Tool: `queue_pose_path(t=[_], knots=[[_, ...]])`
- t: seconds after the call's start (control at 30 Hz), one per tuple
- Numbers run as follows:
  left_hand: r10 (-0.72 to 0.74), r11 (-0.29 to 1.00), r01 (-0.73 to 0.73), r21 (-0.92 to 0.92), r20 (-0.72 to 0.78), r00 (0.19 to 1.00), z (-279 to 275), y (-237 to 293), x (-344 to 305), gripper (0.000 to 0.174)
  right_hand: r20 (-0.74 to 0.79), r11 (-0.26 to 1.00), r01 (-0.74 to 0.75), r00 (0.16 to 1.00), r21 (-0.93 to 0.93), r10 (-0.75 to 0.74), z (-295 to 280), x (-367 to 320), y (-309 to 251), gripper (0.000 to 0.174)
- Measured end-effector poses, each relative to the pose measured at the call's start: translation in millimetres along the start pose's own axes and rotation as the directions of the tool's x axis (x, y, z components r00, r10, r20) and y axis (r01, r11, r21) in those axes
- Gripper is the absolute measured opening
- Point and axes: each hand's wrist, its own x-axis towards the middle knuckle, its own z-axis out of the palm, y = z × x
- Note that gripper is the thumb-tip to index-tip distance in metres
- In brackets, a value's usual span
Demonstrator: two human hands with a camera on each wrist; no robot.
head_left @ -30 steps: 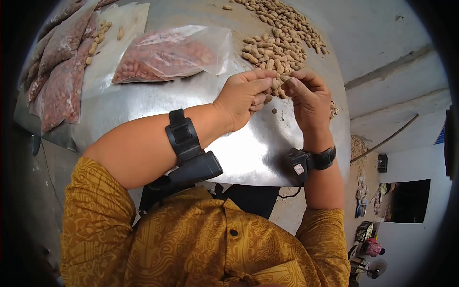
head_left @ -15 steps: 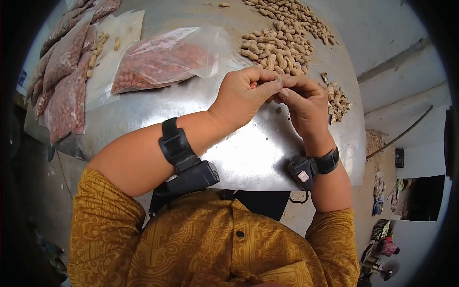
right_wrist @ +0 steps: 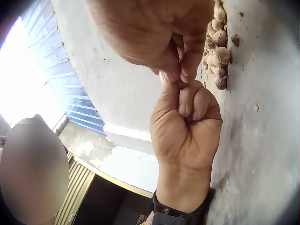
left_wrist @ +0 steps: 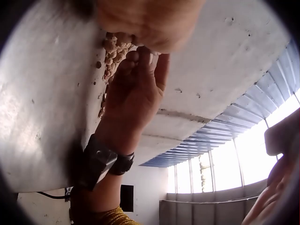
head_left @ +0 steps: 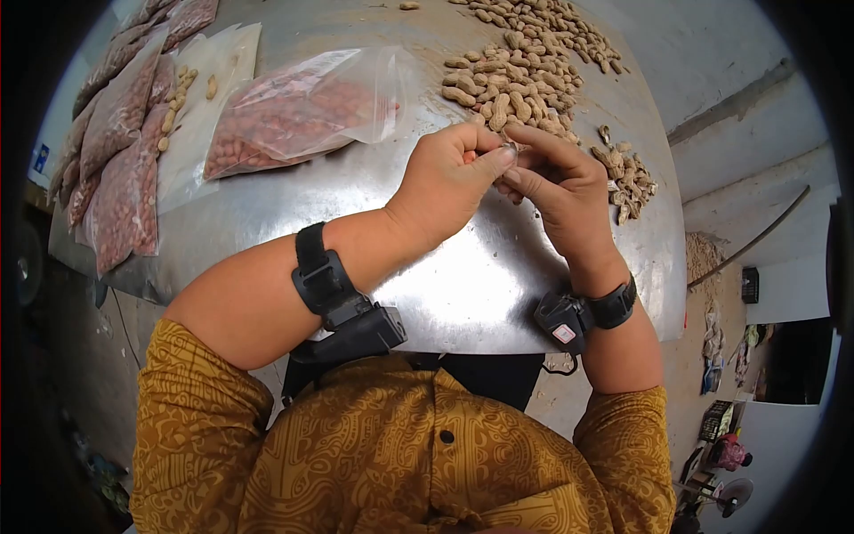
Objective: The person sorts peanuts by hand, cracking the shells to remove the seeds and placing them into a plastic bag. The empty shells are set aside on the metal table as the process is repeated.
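In the head view my left hand (head_left: 445, 182) and right hand (head_left: 569, 187) meet fingertip to fingertip over the metal table, just below a heap of unshelled peanuts (head_left: 511, 84). Both pinch a small peanut pod, mostly hidden by the fingers. A bit of red kernel (head_left: 469, 157) shows within my left hand's curled fingers. The left wrist view has my left hand (left_wrist: 147, 23) at the top, touching the right hand (left_wrist: 133, 96). In the right wrist view the left hand's (right_wrist: 187, 126) other fingers are curled into the palm.
A clear bag of red kernels (head_left: 285, 116) lies left of the heap, with several more filled bags (head_left: 124, 205) stacked at the far left. Loose pods (head_left: 173, 107) rest on a pale sheet. Empty-looking shells (head_left: 627, 182) are piled to the right. The metal table's (head_left: 445, 329) near edge is by the body.
The pod seen between the hands a second ago is now mostly covered by fingers. My fingertips have shifted around it, and red shows in the left hand. The head view has shifted slightly.
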Motion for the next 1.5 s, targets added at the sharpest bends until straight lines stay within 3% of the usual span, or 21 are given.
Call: queue_pose_path(t=[0.2, 0.4, 0.5, 0.6, 0.73, 0.9, 1.0, 1.1, 1.2, 1.43, 1.5], knots=[[0.007, 0.995, -0.008, -0.101, -0.009, 1.0, 1, 1, 1, 0.012, -0.045, 0.959, -0.034, 0.998, 0.281, 0.048, 7, -2, 4, 0.02], [-0.018, 0.977, 0.01, -0.213, -0.036, 0.999, 4, -1, 1, 0.013, -0.065, 0.79, -0.044, 0.992, 0.612, 0.106, 7, 0, 13, 0.018], [-0.058, 0.949, 0.05, -0.312, -0.014, 0.998, 1, -1, 2, 0.015, -0.103, 0.792, -0.034, 0.987, 0.61, 0.122, 8, 1, 8, 0.02], [-0.121, 0.901, 0.124, -0.416, 0.033, 0.992, -1, -1, 3, 0.017, -0.161, 0.871, 0.127, 0.985, 0.474, -0.056, 10, 0, 8, 0.021], [-0.18, 0.832, 0.219, -0.51, 0.125, 0.976, -4, -3, 4, 0.016, -0.191, 0.968, 0.215, 0.963, 0.126, -0.189, 11, -1, 4, 0.022], [-0.214, 0.733, 0.291, -0.615, 0.197, 0.957, -10, -11, 7, 0.015, -0.105, 0.924, 0.279, 0.943, -0.262, -0.315, 13, 0, 4, 0.023], [-0.249, 0.733, 0.317, -0.602, 0.196, 0.948, -11, -11, 7, 0.013, -0.095, 0.921, 0.263, 0.949, -0.287, -0.3, 18, 2, -2, 0.022], [-0.264, 0.757, 0.353, -0.55, 0.237, 0.935, -13, -6, 4, 0.012, -0.029, 0.847, 0.284, 0.943, -0.449, -0.332, 15, 5, -10, 0.021], [-0.266, 0.778, 0.39, -0.493, 0.305, 0.914, -14, -2, 3, 0.014, -0.048, 0.914, 0.17, 0.978, -0.368, -0.201, 17, 2, -26, 0.021], [-0.217, 0.776, 0.461, -0.431, 0.503, 0.836, -12, 4, 1, 0.019, 0.024, 0.761, 0.264, 0.95, -0.593, -0.312, -1, -6, -36, 0.019], [-0.22, 0.788, 0.405, -0.463, 0.402, 0.889, -13, 1, 2, 0.022, -0.046, 0.778, 0.172, 0.967, -0.604, -0.249, -20, -7, -32, 0.016]])
